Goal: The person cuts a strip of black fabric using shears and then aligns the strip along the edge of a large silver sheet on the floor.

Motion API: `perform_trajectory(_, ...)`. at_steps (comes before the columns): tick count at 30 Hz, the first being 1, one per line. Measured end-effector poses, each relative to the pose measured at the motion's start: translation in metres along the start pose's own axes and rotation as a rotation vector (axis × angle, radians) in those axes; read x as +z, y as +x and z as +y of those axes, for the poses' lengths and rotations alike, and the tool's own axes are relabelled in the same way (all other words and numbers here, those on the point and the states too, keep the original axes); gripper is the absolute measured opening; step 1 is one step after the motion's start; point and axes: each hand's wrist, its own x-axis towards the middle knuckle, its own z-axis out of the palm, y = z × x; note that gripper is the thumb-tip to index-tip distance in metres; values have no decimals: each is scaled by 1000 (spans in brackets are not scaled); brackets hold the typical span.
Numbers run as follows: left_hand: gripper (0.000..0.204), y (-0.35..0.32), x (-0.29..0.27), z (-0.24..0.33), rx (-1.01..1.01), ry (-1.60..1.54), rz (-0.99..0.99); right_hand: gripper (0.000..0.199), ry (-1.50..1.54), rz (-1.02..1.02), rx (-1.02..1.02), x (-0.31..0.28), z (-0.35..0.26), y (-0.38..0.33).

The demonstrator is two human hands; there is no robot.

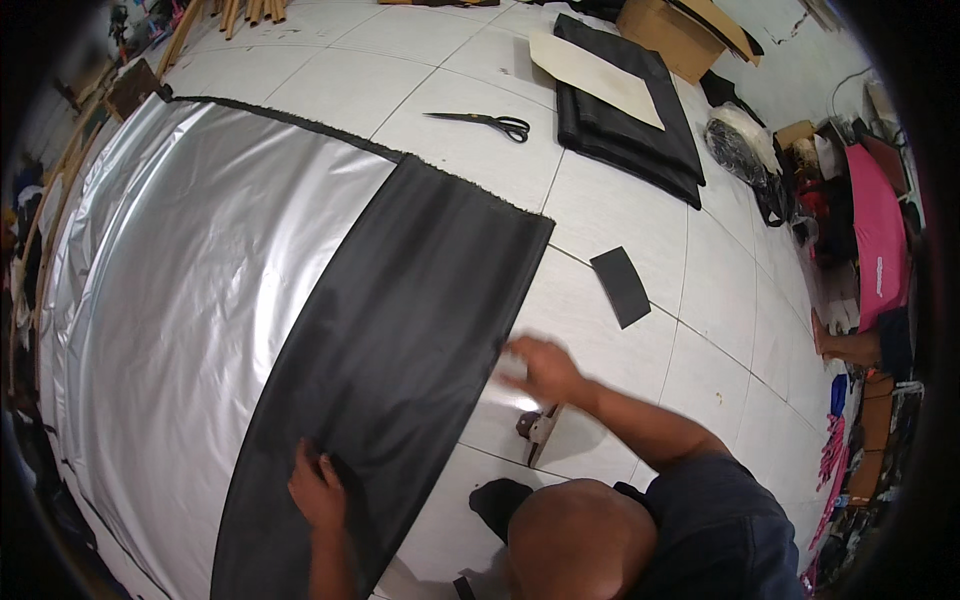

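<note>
A large sheet with a silver face point(190, 240) is spread over the floor, and a wide black strip of fabric point(400, 300) lies along its right side. My left hand point(318, 490) rests on the lower part of the black fabric, fingers apart, gripping nothing. At the fabric's right edge is my right hand point(542, 370), somewhat blurred; its fingers look apart and I see nothing in them. Whether it touches the edge is unclear. Just below it stands a small brown and metallic object point(537, 430) whose kind I cannot make out.
Black scissors point(490, 122) and a small dark rectangular piece point(620, 286) lie on the white tiled floor point(480, 75). Farther right are folded black material point(630, 150), a cream sheet point(598, 78) and a cardboard box point(675, 38). Another person's foot point(840, 345) shows beside a pink item point(876, 235).
</note>
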Motion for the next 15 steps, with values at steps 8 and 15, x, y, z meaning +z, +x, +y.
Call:
perform_trajectory(8, 46, 106, -51, -64, 233, 366, 198, 53, -211, 254, -474, -34, 1, 122)
perform_trajectory(15, 54, 119, -37, -60, 309, 237, 44, 69, -100, 75, -761, 85, -101, 171)
